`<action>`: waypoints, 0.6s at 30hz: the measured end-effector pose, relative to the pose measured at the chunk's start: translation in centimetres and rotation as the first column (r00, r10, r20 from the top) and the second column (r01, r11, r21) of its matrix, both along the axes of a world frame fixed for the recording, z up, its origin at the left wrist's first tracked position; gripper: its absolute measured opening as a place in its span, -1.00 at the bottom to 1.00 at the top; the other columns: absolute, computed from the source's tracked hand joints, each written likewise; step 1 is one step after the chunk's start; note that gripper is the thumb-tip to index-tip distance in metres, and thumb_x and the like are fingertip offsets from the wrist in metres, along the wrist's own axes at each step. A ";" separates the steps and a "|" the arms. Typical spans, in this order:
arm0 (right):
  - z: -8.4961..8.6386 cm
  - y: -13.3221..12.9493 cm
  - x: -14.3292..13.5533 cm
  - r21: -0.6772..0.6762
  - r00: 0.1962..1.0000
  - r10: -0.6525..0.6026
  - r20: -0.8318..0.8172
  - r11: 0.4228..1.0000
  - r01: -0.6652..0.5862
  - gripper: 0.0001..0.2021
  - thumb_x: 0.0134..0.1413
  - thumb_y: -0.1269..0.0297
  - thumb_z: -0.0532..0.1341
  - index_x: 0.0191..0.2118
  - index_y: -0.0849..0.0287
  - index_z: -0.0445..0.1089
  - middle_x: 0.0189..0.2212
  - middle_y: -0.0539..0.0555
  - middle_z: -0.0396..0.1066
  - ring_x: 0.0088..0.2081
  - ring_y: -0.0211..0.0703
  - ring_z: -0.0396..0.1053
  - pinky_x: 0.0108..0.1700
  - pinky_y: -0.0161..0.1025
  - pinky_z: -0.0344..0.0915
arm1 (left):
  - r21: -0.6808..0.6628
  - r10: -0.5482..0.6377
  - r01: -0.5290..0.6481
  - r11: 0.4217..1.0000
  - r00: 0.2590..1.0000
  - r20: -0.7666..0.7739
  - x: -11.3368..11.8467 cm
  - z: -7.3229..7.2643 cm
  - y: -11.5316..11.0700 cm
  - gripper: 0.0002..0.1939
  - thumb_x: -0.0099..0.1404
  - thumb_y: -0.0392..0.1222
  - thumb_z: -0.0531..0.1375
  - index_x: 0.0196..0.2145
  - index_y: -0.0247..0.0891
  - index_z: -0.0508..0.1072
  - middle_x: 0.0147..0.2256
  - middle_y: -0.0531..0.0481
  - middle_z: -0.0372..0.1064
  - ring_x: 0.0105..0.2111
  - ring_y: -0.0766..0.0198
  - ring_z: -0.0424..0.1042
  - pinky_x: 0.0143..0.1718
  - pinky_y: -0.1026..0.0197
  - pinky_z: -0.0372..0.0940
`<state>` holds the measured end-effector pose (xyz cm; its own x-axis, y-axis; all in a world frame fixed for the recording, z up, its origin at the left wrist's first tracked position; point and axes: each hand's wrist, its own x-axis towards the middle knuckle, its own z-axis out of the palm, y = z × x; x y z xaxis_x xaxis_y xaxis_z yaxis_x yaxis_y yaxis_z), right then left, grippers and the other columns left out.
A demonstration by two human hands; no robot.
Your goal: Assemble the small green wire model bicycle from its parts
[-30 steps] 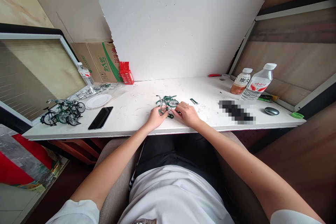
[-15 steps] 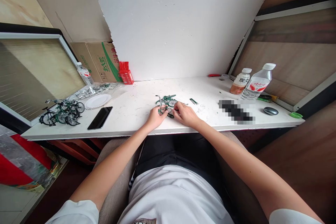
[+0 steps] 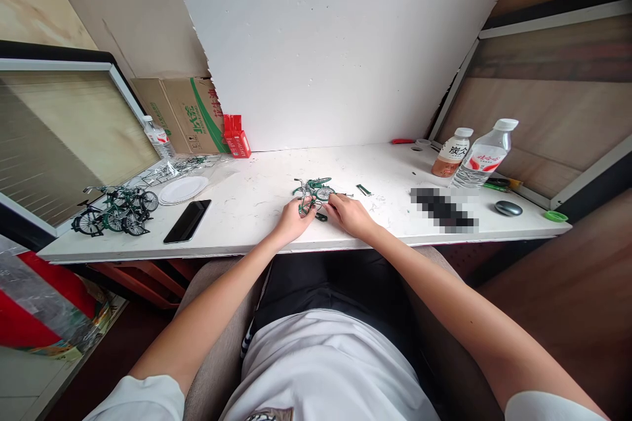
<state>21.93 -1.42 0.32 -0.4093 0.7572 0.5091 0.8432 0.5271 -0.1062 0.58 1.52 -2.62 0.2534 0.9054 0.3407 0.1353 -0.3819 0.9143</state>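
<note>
Near the front edge of the white table, my left hand (image 3: 295, 222) is closed, with thumb and fingers gripping a small green model bicycle (image 3: 305, 206) by its near end. Close on its right, my right hand (image 3: 349, 212) has its fingers bent in a pinch beside the frame. Whatever lies between those fingertips is too small to make out. More green bicycle parts, including a spoked wheel (image 3: 324, 193), are just beyond my fingers. A small dark green piece (image 3: 320, 216) lies between my hands, and thin green strips (image 3: 364, 190) rest to the right.
Several model bicycles (image 3: 116, 218) stand at the left, beside a black phone (image 3: 187, 222) and white plates (image 3: 184, 190). On the right are two bottles (image 3: 481, 158), a mouse (image 3: 508, 208), a green cap (image 3: 555, 216) and a pixelated patch. A white board (image 3: 340, 72) rises behind.
My right fingertips have shifted slightly, and more of the dark green piece between my hands shows. My left hand keeps its hold on the model bicycle.
</note>
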 end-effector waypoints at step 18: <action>-0.1 -0.2 0.1 0.043 0.992 0.114 -0.047 0.993 -0.112 -0.81 0.54 0.17 0.05 -0.19 0.08 0.21 -0.29 0.10 0.46 -0.31 -0.08 0.41 -0.31 -0.22 0.18 | -0.008 0.049 -0.048 0.999 0.999 0.013 0.0 0.6 -0.2 -0.60 0.30 -0.10 0.42 0.03 -0.34 0.61 -0.02 -0.29 0.61 -0.04 0.01 0.60 0.10 -0.06 0.49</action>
